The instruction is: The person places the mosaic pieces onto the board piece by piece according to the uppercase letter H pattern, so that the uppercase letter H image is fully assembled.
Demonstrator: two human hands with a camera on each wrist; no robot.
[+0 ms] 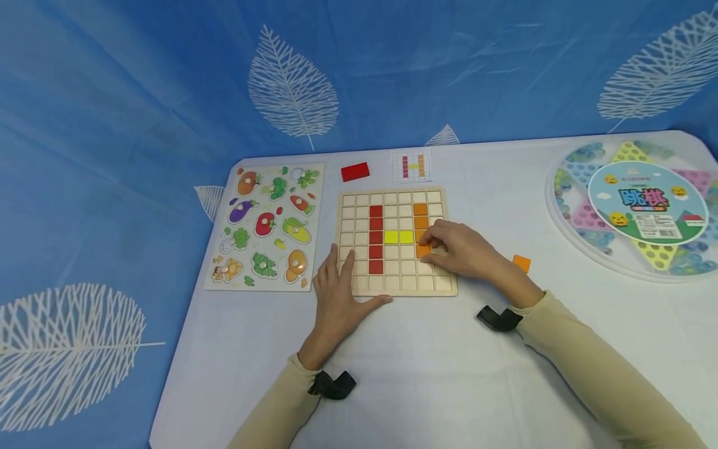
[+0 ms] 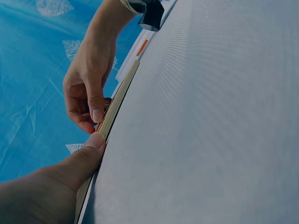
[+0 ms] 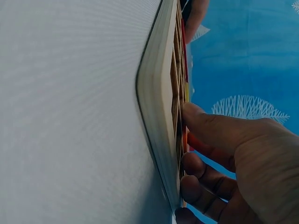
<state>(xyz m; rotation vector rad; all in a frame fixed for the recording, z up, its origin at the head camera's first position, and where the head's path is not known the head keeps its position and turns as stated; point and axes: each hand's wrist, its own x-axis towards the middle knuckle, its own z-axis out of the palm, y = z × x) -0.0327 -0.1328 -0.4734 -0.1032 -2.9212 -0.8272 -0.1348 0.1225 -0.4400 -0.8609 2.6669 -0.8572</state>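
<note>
A wooden grid board (image 1: 401,284) lies on the white table. It bears a column of red square tiles (image 1: 376,237), two yellow tiles (image 1: 399,237) and a column of orange tiles (image 1: 421,210). My right hand (image 1: 462,249) is over the board's right side, thumb and index finger pinching an orange tile (image 1: 423,251) low in the orange column. Part of that column is hidden by the fingers. With fingers spread straight, my left hand (image 1: 336,299) rests at the board's lower left; its thumb (image 2: 88,156) presses against the near edge.
A pattern card (image 1: 411,166) and a red piece (image 1: 355,172) lie behind the board. One loose orange tile (image 1: 521,262) sits by the right wrist. To the left is a vegetable puzzle board (image 1: 263,227), and at far right a round board-game package (image 1: 639,206).
</note>
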